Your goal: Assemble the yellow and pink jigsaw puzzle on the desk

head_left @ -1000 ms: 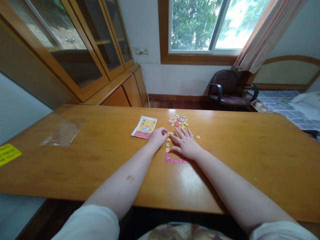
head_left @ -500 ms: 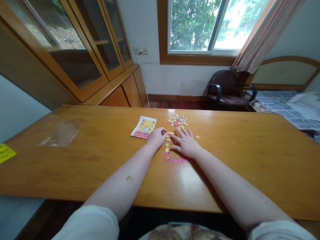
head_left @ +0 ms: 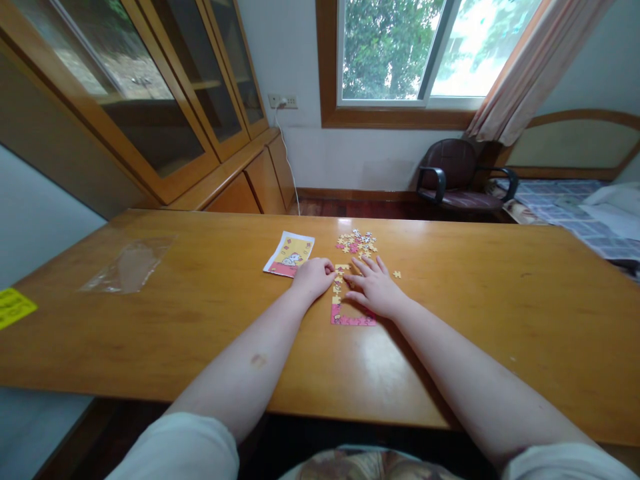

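Pink and yellow joined puzzle pieces [head_left: 354,321] form a partial frame on the table, with a left side and a bottom edge. My left hand [head_left: 315,277] is at the frame's upper left, fingers curled together at its edge; whatever they pinch is too small to make out. Over the frame's right part, my right hand [head_left: 374,287] has its fingers spread and hides some of it. Beyond the hands lies a pile of loose pieces [head_left: 356,243]. One yellow piece [head_left: 397,274] sits apart to the right.
A picture card [head_left: 290,254] with a yellow and pink print lies left of my left hand. Farther left is a clear plastic bag [head_left: 131,267] on the wooden table [head_left: 200,333]. A yellow label [head_left: 15,307] is at the far left. An armchair [head_left: 453,175] stands behind the table.
My left hand has shifted very slightly down at the frame's edge. My right hand stays spread over the frame. The whole view has moved a little.
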Demonstrator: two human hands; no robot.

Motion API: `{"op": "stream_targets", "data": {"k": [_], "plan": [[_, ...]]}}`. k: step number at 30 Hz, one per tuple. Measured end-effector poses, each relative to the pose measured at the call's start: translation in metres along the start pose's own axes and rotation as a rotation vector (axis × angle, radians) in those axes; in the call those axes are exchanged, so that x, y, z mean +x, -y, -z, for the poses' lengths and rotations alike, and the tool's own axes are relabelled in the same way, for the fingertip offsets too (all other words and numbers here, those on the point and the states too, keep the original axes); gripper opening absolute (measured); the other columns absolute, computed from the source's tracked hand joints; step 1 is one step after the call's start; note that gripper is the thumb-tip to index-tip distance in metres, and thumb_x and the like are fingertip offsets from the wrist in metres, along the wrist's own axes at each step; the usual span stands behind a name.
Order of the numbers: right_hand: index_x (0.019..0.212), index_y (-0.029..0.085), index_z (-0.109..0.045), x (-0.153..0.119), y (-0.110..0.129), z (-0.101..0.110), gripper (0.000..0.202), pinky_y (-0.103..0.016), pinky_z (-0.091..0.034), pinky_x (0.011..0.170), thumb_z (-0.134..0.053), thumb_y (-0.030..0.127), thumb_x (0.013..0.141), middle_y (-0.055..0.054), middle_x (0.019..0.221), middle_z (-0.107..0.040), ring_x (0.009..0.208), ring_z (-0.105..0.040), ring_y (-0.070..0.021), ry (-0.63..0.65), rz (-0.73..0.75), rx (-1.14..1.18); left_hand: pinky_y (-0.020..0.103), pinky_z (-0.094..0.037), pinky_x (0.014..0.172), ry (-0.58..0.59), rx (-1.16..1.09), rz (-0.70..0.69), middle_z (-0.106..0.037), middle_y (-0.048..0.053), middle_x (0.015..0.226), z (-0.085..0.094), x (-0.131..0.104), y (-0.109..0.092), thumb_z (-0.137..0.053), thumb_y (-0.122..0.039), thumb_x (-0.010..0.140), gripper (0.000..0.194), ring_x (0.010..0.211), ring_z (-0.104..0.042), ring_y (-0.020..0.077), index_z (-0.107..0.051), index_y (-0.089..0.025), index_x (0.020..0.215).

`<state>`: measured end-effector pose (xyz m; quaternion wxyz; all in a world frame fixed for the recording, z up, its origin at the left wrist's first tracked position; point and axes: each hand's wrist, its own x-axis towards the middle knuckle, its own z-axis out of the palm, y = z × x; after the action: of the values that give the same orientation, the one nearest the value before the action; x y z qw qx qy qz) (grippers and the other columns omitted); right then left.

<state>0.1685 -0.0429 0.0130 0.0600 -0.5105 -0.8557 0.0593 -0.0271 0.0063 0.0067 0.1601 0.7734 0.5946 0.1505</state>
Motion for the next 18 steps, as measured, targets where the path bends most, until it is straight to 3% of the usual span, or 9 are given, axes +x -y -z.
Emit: {"op": "stream_targets", "data": {"k": [18], "plan": [[0.14,0.029,-0.049,0.0009,0.0032,-0.0027,0.063,-0.057,-0.009,0.114,-0.04,0.065,0.089,-0.013,0.154,-0.031,0.142,-0.02,-0.036,0.013,-0.008,-0.008,0.026,-0.046,0.07,0.02,-0.067,0.045,-0.073,0.002,0.085,-0.0057,0.0021,-0.0002,-0.061,-0.031,0.078,0.014,0.079,-0.064,0.0175,-0.07,-0.022,0.083]]}}
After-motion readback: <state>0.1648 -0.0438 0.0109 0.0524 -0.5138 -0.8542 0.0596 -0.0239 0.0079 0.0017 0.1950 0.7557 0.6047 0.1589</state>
